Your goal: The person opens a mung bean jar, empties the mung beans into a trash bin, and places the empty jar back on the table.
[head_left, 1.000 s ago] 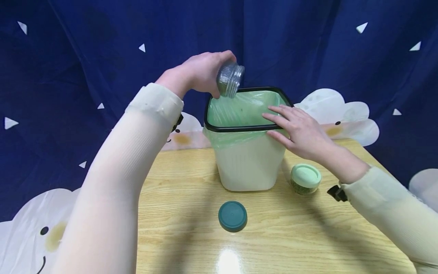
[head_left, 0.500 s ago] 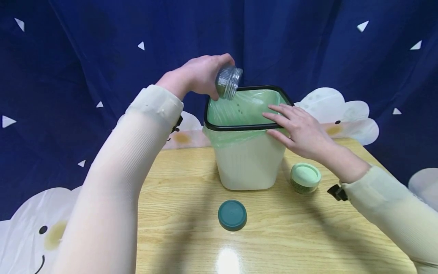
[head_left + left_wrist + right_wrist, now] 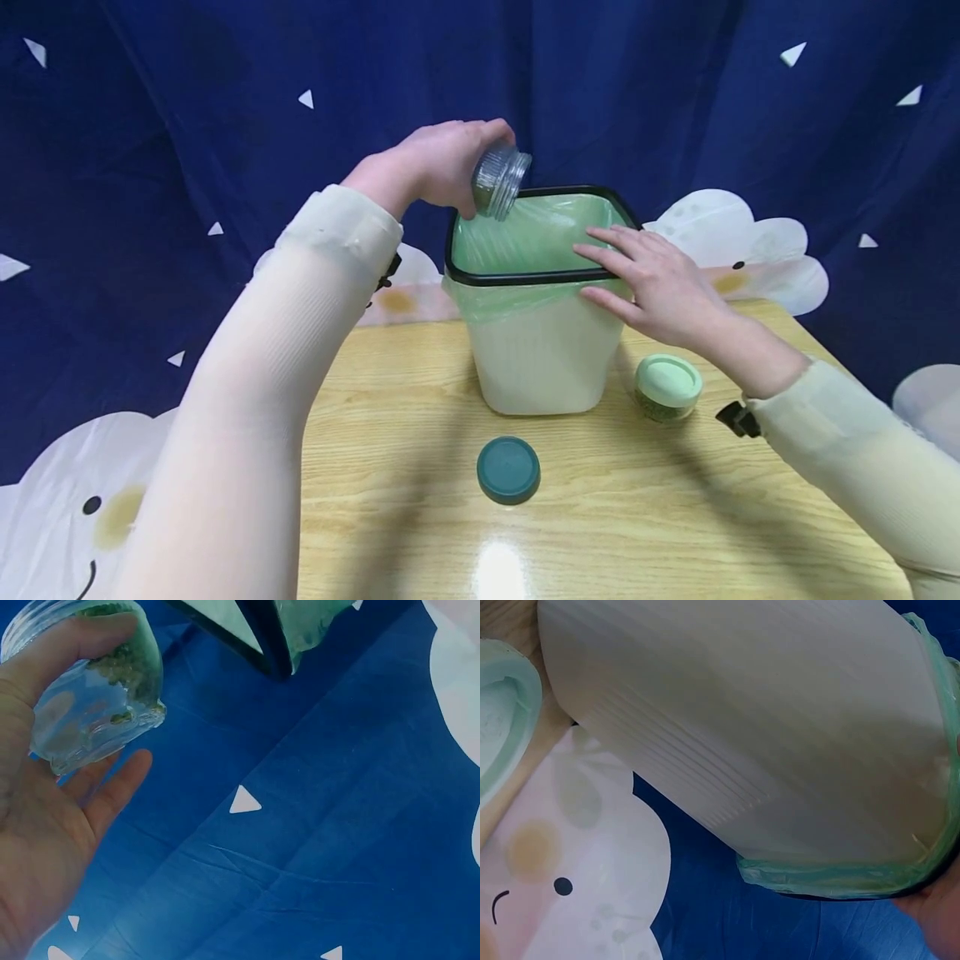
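My left hand (image 3: 442, 165) grips a clear ribbed glass jar (image 3: 497, 182) by its body. The jar has no lid on and tilts mouth-down over the left side of a white trash bin (image 3: 542, 358). Greenish-brown bits (image 3: 131, 671) cling inside the jar in the left wrist view. A pale green plastic liner (image 3: 536, 233) covers the bin's inside and folds over below its black rim (image 3: 525, 279). My right hand (image 3: 660, 287) rests at the rim's right side with fingers spread and fairly straight, the thumb outside; the exact contact is partly hidden.
A teal round lid (image 3: 508, 470) lies on the wooden table (image 3: 637, 517) in front of the bin. To the bin's right stands a small jar with a mint-green lid (image 3: 667, 385) and dark green contents. A blue curtain (image 3: 630, 92) hangs behind.
The jar's mouth dips slightly lower than a second ago. Dark specks seen against the liner half a second ago no longer show. My right hand keeps its place on the rim.
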The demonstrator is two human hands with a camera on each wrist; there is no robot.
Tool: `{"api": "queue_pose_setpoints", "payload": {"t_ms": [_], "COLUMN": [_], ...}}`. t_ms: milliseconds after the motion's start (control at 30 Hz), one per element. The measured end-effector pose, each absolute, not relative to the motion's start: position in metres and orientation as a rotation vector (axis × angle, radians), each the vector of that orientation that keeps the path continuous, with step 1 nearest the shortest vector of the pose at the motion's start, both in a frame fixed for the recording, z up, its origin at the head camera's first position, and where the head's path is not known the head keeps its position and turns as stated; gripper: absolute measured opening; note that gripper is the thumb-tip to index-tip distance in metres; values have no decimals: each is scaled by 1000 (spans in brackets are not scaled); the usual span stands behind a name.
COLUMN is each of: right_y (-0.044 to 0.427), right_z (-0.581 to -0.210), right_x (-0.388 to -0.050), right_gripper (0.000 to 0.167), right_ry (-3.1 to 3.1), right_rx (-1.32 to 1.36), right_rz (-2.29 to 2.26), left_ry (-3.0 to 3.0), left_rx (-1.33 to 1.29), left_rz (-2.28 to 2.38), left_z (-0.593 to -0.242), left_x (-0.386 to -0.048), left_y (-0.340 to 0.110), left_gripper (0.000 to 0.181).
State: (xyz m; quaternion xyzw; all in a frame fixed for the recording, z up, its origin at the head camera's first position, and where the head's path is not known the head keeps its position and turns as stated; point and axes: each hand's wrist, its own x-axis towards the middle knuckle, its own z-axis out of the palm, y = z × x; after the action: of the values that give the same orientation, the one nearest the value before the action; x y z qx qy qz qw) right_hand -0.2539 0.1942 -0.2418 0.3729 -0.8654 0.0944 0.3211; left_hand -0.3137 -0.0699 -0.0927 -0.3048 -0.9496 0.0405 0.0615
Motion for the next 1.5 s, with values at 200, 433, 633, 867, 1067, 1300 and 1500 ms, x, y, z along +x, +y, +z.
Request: {"api": "queue_pose_setpoints", "payload": {"t_ms": [200,433,633,867,1067,1300,1500], "right_y": [194,194,195,194,196,194,193], "right_z": [-243,-243,-242,-243,-242,-242,-243], "right_x": [-254,-254,-254,-253,-254,-254,-254], "right_gripper": [52,52,53,47,45,45,44], "right_ry": [-2278,-2261,-2276,-2279,-2275,-2291,-2282], "right_rx": [978,990,978,976,978,976,982], "right_rz": [251,258,249,250,250,255,258], "left_ry": [-2862,-2823,-2850,-2815,-2780,-2787,-2736], "left_rx": [-923,-922,-945,-961,-972,-972,-982], "left_rz": [151,107,159,190,251,303,367], "left_z": [-94,-86,-91,-94,-91,-95,-93], "left_x": [-313,-311,-313,-314,-313,-315,-315], "left_y": [-68,-69,-66,-66,-64,-63,-66], "left_gripper": [90,91,90,89,89,87,86]}}
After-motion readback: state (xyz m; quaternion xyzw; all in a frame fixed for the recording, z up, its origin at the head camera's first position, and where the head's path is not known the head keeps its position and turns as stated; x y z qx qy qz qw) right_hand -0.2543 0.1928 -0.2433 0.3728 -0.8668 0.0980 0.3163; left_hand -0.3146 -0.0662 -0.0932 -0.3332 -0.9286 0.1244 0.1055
